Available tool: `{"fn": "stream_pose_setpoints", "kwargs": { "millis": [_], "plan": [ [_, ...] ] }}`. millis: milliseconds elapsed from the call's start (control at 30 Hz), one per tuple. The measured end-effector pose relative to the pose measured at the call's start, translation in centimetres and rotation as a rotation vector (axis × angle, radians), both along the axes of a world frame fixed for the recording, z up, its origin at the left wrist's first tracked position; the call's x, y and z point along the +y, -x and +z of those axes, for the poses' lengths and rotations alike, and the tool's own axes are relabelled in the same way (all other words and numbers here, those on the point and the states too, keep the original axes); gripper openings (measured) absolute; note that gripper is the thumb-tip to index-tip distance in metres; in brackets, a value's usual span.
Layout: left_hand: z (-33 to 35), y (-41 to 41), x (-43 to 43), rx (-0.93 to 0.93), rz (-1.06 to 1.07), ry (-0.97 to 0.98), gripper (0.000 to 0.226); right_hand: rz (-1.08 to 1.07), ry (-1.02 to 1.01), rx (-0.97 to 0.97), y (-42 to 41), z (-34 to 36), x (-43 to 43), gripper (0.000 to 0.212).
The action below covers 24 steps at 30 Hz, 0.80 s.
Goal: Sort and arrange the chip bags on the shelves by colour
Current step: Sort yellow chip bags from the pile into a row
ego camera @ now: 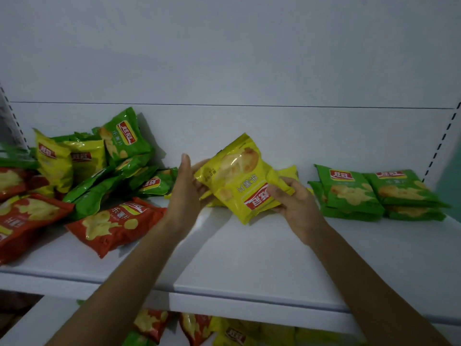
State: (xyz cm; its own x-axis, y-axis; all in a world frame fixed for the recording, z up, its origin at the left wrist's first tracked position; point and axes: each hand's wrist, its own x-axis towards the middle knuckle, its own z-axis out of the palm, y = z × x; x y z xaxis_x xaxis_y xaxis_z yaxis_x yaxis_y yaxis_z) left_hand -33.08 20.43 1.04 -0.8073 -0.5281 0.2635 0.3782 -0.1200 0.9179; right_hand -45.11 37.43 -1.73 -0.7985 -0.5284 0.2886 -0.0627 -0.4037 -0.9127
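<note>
I hold a yellow chip bag [239, 177] upside down above the middle of the white shelf [249, 258]. My right hand [295, 203] grips its lower right corner, thumb on the front. My left hand [185, 188] supports its left edge with straight fingers behind it. More yellow bags [289, 172] lie flat just behind and under the held one. Two neat stacks of green bags [349, 193] [409, 192] lie at the right. A mixed heap of green [124, 136], yellow [53, 161] and red bags [112, 223] fills the left.
The shelf's back panel [249, 58] rises close behind the bags. A slotted upright [441, 143] bounds the right side, another [12, 118] the left. On the shelf below lie red [152, 323] and yellow bags [237, 333]. The shelf's front edge [249, 308] runs under my forearms.
</note>
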Motion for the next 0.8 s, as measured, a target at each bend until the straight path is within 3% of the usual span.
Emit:
{"fn": "stream_pose_setpoints", "kwargs": {
  "millis": [133, 333, 433, 500, 633, 733, 800],
  "plan": [
    [0.2, -1.6, -1.9, -0.063, 0.152, 0.523, 0.059, 0.060, -0.026, 0.062, -1.0, -0.1, -0.2, 0.036],
    [-0.3, -4.3, -2.5, -0.133, 0.389, 0.789, 0.064, 0.131, -0.025, 0.124, -2.0, 0.2, -0.3, 0.029],
    [-0.2, -5.6, -1.7, -0.221, 0.054, 0.728, 0.074, 0.228, -0.072, 0.178, -2.8, 0.0, -0.4, 0.030],
    [-0.2, -6.2, -0.5, -0.285, -0.122, 0.705, 0.050, 0.256, -0.062, 0.197, -2.9, 0.0, -0.5, 0.032],
    [-0.5, -5.8, 0.7, -0.250, 0.098, 0.589, 0.009, 0.016, -0.141, 0.332, -2.4, -0.9, -1.2, 0.061],
    [-1.2, -4.7, 0.1, -0.193, 0.326, 0.294, 0.006, -0.329, -0.269, 0.832, -2.4, -2.1, -1.3, 0.071],
    [-1.4, -4.3, 0.2, -0.163, 0.372, 0.140, 0.015, -0.392, -0.358, 1.125, -3.1, -2.3, -1.7, 0.078]
  ]
}}
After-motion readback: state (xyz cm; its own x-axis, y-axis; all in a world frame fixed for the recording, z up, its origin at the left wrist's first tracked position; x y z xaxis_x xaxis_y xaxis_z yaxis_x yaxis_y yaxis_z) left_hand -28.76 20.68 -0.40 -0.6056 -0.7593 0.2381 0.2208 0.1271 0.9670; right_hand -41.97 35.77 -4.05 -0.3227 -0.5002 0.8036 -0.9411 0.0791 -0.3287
